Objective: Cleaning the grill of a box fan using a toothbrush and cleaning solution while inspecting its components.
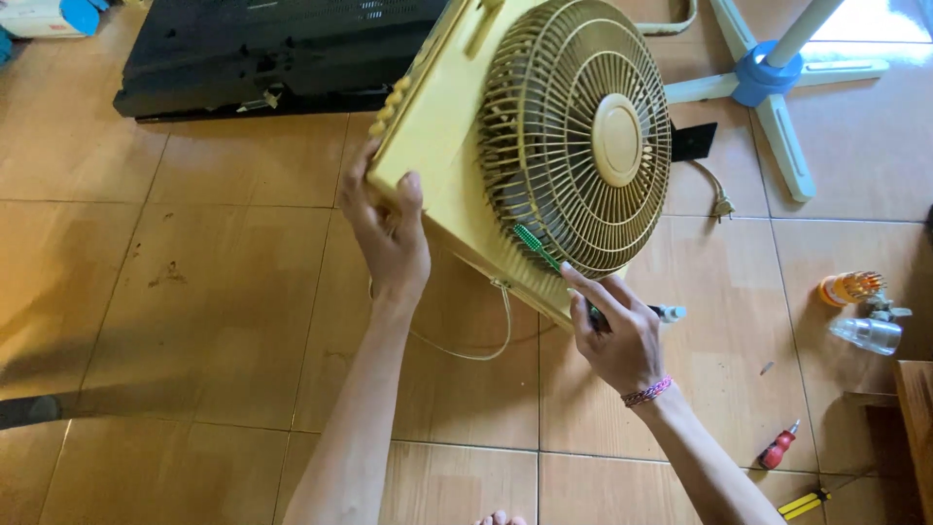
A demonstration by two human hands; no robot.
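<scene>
One black panel point(282, 53) lies flat on the tiled floor point(194, 321) at upper left, with one white-and-blue package point(49, 17) cut by the frame's top-left corner. One left hand point(389, 233) grips the lower left corner of one yellow box fan point(437, 126), thumb on the front face and fingers wrapped behind the edge; the fan stands tilted on the floor at top centre, its round grille point(578, 136) turned up and to the right. One pale cord point(476, 345) loops from the fan's lower edge across the tiles. One right hand point(617, 335), with one woven bracelet point(646, 392) at the wrist, is closed around one green-handled screwdriver point(539, 248) whose shaft lies against the grille's lower rim. One white cross-shaped stand point(777, 117) with a blue collar point(768, 73) rests at upper right. Near the right edge lie one orange holder of bits point(848, 287) and one clear cap point(868, 333), just beside each other. At lower right lie two more screwdrivers, one red point(777, 449) and one yellow point(805, 504)
</scene>
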